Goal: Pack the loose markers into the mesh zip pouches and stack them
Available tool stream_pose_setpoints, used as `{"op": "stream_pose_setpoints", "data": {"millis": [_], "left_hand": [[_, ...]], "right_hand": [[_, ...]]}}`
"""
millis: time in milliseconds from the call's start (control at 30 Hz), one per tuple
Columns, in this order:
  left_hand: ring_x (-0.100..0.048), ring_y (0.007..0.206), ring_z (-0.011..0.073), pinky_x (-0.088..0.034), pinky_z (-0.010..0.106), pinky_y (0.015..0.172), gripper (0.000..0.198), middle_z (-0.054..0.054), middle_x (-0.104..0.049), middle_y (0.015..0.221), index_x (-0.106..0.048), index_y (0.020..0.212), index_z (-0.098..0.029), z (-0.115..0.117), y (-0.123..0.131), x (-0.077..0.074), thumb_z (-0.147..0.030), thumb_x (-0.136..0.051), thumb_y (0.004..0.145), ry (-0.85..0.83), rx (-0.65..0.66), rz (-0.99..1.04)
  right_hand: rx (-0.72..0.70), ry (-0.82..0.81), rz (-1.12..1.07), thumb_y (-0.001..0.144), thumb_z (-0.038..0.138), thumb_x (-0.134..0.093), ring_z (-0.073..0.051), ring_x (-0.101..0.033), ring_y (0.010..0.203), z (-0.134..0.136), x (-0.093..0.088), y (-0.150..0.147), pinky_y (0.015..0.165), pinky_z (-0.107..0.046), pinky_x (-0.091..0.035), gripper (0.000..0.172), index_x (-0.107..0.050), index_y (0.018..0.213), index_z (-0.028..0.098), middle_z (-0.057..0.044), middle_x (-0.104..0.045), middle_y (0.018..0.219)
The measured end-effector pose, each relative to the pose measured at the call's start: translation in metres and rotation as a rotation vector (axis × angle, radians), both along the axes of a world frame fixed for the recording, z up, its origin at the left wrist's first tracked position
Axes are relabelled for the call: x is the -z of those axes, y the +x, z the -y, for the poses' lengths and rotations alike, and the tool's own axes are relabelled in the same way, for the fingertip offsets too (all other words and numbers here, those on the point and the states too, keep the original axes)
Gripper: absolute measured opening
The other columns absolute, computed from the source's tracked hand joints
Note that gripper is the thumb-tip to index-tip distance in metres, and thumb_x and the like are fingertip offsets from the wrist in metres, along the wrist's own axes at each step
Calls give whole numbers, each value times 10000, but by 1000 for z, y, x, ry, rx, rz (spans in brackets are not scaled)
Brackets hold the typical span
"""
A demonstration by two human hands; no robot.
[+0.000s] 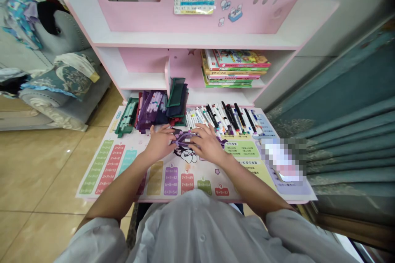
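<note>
Fingers of the left hand [162, 141] and right hand [211, 144] curl nearly closed, seeming to pinch the edges of a purple pouch [186, 134] at the centre of the frame, over a printed desk [230, 174]. The pouch's long axis runs left to right; its mouth appears to face the bottom edge, though the hands hide much of it. The step in hand looks like parting the opening; the next move calls for steady edges. Markers [228, 117] lie just above, right of centre.
</note>
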State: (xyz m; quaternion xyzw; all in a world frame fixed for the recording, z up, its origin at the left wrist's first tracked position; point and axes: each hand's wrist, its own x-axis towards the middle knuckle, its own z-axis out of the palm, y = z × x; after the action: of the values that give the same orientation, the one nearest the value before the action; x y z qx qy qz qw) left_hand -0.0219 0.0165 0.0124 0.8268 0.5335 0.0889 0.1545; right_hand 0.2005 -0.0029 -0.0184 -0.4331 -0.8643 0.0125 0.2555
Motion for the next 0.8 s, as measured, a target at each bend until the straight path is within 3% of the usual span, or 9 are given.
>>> {"op": "stream_pose_setpoints", "data": {"millis": [200, 467, 800], "left_hand": [[-425, 1381, 328, -97, 714, 1134, 129, 27, -673, 1284, -741, 773, -263, 5, 5, -4, -212, -623, 790, -81, 56, 72], [-451, 1367, 305, -168, 663, 1149, 115, 18, -697, 1245, -762, 789, -278, 3, 5, -1, -267, -649, 801, -143, 118, 74], [-459, 1356, 312, -119, 647, 1167, 57, -10, -713, 1207, -765, 742, -310, 5, 6, -5, -318, -713, 767, -193, 98, 59]], "right_hand": [[-43, 85, -56, 856, 439, -663, -353, -407, 1337, 9, 5, -18, 1131, -633, -195, 229, -715, 874, 217, -111, -644, 1202], [-43, 63, -86, 913, 323, -584, -307, -411, 1345, 14, 2, -21, 1157, -597, -169, 168, -715, 864, 230, -83, -653, 1197], [3, -8, -222, 879, 225, -567, -338, -367, 1375, 18, 1, -25, 1105, -604, -273, 167, -687, 762, 216, -78, -635, 1222]]}}
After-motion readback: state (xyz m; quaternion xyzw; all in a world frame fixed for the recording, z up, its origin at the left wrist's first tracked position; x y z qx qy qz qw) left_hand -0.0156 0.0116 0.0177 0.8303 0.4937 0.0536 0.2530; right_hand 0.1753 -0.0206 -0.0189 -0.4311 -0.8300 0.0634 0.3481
